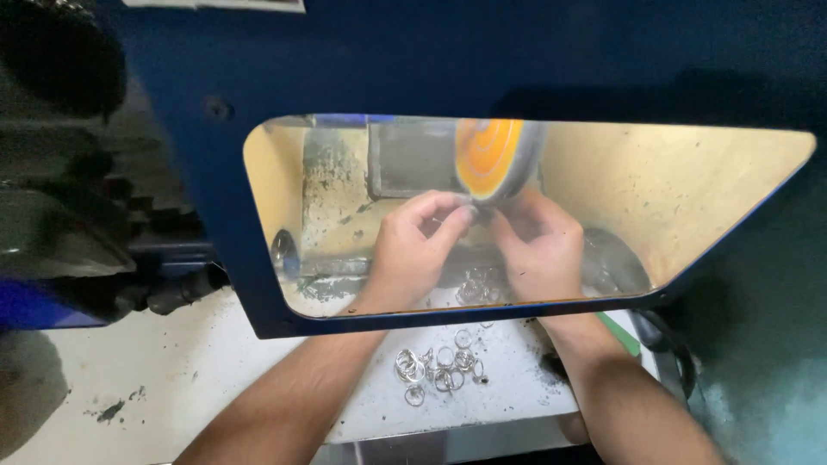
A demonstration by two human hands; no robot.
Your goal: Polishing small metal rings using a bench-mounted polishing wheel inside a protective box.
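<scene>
Rings [439, 366], small and silver, lie in a loose heap on the dusty white desk [258, 379], just in front of the blue guard [215, 215] with its clear window. Seen from the head camera, both hands reach through behind that window to the orange polishing wheel [491, 159]. The left hand [413, 245] and the right hand [538, 245] meet at the wheel's lower edge, fingers pinched together; each grip is nearly closed, but whatever sits between the fingertips is too small to make out. Such rings look light, stiff and smooth, likely slippery, so pinching one firmly across its rim with both hands seems the surest hold.
</scene>
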